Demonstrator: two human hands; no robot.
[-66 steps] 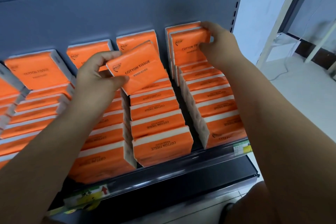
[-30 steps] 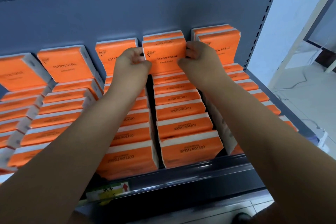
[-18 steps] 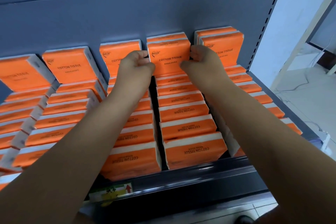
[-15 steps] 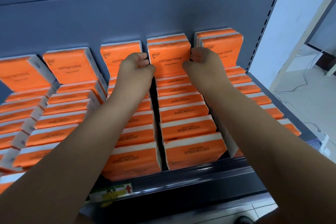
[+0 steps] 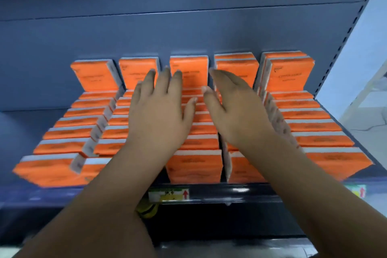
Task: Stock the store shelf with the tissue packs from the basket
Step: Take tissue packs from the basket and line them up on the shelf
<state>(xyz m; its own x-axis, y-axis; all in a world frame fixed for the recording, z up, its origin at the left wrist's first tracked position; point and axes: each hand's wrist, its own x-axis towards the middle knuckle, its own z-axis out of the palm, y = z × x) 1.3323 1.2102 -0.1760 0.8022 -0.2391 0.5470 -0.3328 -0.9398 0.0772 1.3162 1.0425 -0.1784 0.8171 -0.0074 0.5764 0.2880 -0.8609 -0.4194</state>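
Filling shelf, orange tissue packs, rowed

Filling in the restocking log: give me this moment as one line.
left hand: open, empty | right hand: open, empty | tissue packs: five rows on shelf | hands: over middle rows

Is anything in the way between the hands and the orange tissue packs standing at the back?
Nothing visible is. The left hand and the right hand, both open and empty, are right in front of the upright orange tissue packs at the back of the dark metal shelf.
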